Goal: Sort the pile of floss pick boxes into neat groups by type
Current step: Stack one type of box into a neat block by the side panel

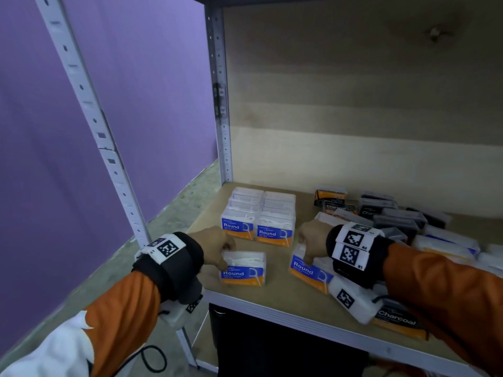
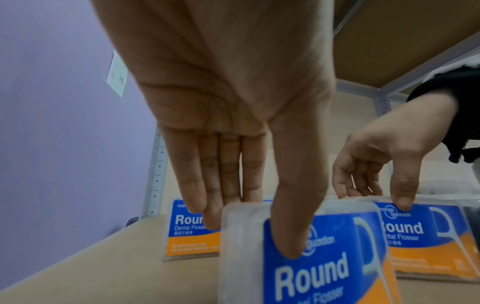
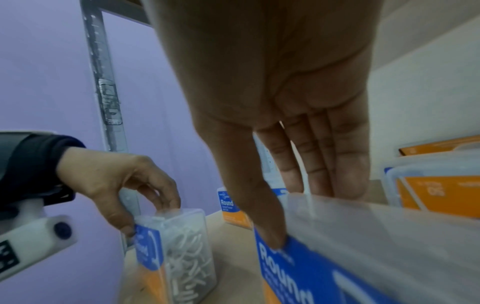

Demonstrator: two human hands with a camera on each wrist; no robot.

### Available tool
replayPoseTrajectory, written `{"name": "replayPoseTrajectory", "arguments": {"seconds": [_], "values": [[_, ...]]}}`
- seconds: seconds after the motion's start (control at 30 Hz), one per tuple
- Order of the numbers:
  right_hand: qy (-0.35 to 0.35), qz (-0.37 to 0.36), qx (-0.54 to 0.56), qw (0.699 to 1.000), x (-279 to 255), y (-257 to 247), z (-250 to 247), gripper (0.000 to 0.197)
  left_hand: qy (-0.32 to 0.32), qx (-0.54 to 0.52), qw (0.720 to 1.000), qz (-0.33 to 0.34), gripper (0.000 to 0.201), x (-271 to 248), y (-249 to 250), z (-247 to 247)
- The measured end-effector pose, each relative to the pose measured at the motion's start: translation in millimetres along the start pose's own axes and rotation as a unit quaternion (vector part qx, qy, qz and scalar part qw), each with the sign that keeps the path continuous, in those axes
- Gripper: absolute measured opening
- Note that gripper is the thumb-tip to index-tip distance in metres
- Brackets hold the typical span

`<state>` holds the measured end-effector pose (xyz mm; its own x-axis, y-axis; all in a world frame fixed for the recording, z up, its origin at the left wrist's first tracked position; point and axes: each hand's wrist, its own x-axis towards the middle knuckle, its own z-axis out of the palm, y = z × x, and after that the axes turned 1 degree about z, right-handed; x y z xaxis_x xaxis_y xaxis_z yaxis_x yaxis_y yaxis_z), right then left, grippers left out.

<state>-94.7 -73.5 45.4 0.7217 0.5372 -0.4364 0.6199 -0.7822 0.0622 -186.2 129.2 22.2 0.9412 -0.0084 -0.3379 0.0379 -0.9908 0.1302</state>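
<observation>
My left hand (image 1: 217,248) pinches a clear "Round" floss box (image 1: 243,268) standing on the shelf near its front edge, thumb on the blue label (image 2: 306,267), fingers behind. My right hand (image 1: 310,240) pinches a second "Round" box (image 1: 310,272), tilted, thumb on its label (image 3: 298,265). Behind them stand two neat rows of "Round" boxes (image 1: 260,216). A loose pile of dark "Charcoal" boxes (image 1: 381,210) and more white ones (image 1: 446,244) lies to the right.
The wooden shelf board (image 1: 272,300) has a metal front rim and a grey upright post (image 1: 221,104) at the back left. A "Charcoal" box (image 1: 400,323) lies near the front edge under my right wrist. A purple wall is on the left.
</observation>
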Motion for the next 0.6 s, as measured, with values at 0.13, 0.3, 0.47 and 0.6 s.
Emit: {"name": "replayPoseTrajectory", "arguments": {"seconds": [0.13,0.3,0.47,0.6], "values": [[0.025,-0.012,-0.002,1.0,-2.5,-4.4,5.8,0.053,0.02,-0.011,1.0,0.007,0.046,2.0,4.1,2.9],[0.046,-0.014,0.027,0.998,-5.8,-1.6,11.5,0.048,0.033,-0.019,0.998,0.04,0.05,6.5,11.3,5.5],[0.045,0.014,0.012,0.999,-11.8,10.0,24.9,0.016,0.045,-0.015,0.998,0.045,0.048,9.6,9.2,8.5],[0.05,0.037,0.007,0.998,-18.7,16.9,33.4,0.014,0.052,-0.016,0.998,0.042,0.047,11.4,4.5,7.4]]}}
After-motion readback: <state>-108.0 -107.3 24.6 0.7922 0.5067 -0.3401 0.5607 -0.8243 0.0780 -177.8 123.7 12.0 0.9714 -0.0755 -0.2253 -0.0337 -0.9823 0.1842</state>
